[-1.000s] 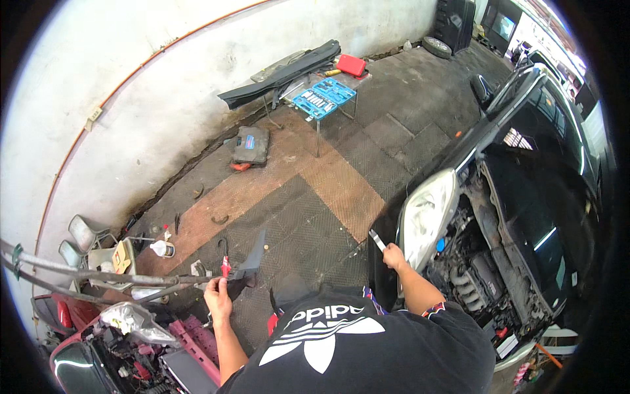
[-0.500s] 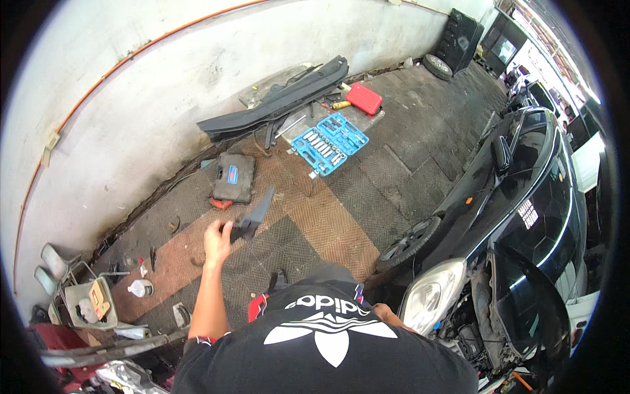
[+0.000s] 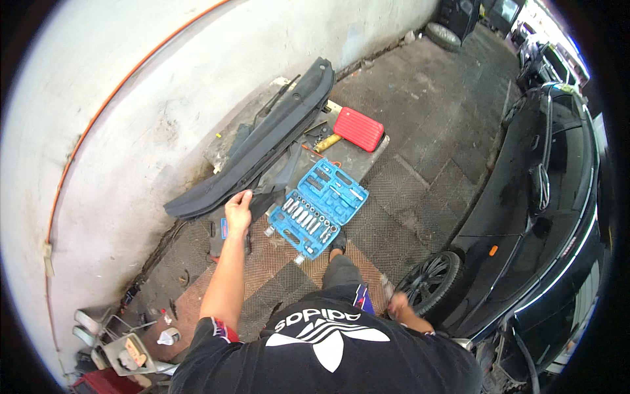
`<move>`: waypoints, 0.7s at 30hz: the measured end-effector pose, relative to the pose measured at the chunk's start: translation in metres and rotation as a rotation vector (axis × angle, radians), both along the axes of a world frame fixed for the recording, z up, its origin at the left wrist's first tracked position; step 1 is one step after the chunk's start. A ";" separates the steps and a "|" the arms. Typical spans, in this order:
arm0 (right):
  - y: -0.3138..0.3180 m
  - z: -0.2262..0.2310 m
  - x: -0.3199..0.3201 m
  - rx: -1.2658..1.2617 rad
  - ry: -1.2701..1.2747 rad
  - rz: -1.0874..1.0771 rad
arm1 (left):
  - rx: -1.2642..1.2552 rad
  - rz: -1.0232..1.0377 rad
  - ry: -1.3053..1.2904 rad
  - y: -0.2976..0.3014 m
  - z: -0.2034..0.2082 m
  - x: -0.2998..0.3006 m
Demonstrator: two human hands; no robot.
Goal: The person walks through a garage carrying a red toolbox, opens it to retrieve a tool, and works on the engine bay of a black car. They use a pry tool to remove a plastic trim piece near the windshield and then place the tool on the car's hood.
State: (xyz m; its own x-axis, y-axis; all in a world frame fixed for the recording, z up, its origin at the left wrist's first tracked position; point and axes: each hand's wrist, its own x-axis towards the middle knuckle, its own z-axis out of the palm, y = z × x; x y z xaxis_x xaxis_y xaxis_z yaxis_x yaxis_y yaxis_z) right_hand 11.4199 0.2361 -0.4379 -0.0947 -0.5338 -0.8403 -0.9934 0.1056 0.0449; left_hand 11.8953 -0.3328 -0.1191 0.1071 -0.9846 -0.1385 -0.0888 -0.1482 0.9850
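Observation:
My left hand [image 3: 237,214] is shut on a flat, black plastic trim piece [image 3: 264,199], pinching it at one end. That piece is over the near edge of a low table [image 3: 378,151], beside an opened blue socket set [image 3: 306,223] with rows of silver sockets. Behind it a long black plastic cowl panel [image 3: 262,148] lies across the table. My right hand [image 3: 398,306] hangs low at my right side near the car's front wheel [image 3: 431,281]. Motion smears its fingers, and a pale streak beside them is too blurred to name.
A red ribbed case [image 3: 359,129] and a yellow cylindrical thing [image 3: 327,143] lie on the table. The black car [image 3: 518,223] stands along my right, the wall [image 3: 131,151] along my left. A dark tool case [image 3: 215,244] and a white bottle [image 3: 168,336] are on the floor.
I have stepped forward to the table. My left hand has carried the trim piece from above the floor to the table's edge. My right hand has come out from beside my body.

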 end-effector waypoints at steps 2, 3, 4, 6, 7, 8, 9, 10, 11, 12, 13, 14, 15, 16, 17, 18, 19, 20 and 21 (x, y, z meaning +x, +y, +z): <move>-0.130 0.027 -0.032 -0.401 -0.004 -0.444 | -0.008 0.026 -0.015 -0.051 -0.004 -0.035; -0.200 0.059 -0.051 -0.745 -0.146 -0.952 | -0.010 0.028 -0.058 -0.076 -0.005 -0.054; -0.286 0.120 -0.046 -0.693 -0.354 -1.167 | 0.021 0.047 -0.129 -0.094 -0.001 -0.063; -0.351 0.134 -0.126 -1.024 -0.272 -0.866 | 0.123 -0.002 -0.127 -0.132 -0.028 -0.115; -0.408 0.154 -0.141 -0.951 -0.405 -1.070 | 0.159 -0.002 -0.151 -0.147 -0.038 -0.126; -0.448 0.157 -0.166 -0.906 -0.511 -1.267 | 0.181 -0.010 -0.132 -0.160 -0.051 -0.141; -0.486 0.156 -0.189 -1.018 -0.445 -1.117 | 0.198 -0.014 -0.118 -0.170 -0.066 -0.154; -0.514 0.145 -0.215 -1.186 -0.317 -1.026 | 0.215 -0.037 -0.090 -0.181 -0.080 -0.172; -0.561 0.151 -0.211 -1.090 -0.364 -1.077 | 0.237 -0.022 -0.105 -0.187 -0.087 -0.170; -0.595 0.153 -0.211 -1.079 -0.474 -1.164 | 0.265 -0.023 -0.104 -0.190 -0.094 -0.173; -0.625 0.154 -0.210 -1.068 -0.586 -1.248 | 0.291 -0.021 -0.102 -0.193 -0.100 -0.175; -0.656 0.158 -0.198 -1.023 -0.682 -1.302 | 0.329 -0.014 -0.105 -0.193 -0.102 -0.172; -0.678 0.161 -0.190 -0.982 -0.770 -1.357 | 0.368 -0.014 -0.102 -0.192 -0.102 -0.171; -0.693 0.157 -0.185 -0.982 -0.816 -1.305 | 0.406 -0.019 -0.094 -0.193 -0.102 -0.170; -0.707 0.152 -0.179 -0.987 -0.866 -1.248 | 0.399 -0.065 -0.153 -0.194 -0.103 -0.166; -0.718 0.148 -0.178 -0.990 -0.913 -1.180 | 0.393 -0.104 -0.203 -0.195 -0.102 -0.162; -0.725 0.145 -0.177 -0.931 -0.932 -1.102 | 0.387 -0.144 -0.254 -0.193 -0.101 -0.159; -0.729 0.144 -0.177 -0.873 -0.949 -1.025 | 0.387 -0.144 -0.308 -0.188 -0.099 -0.152; -0.721 0.138 -0.178 -0.812 -0.952 -0.960 | 0.396 -0.156 -0.359 -0.181 -0.084 -0.155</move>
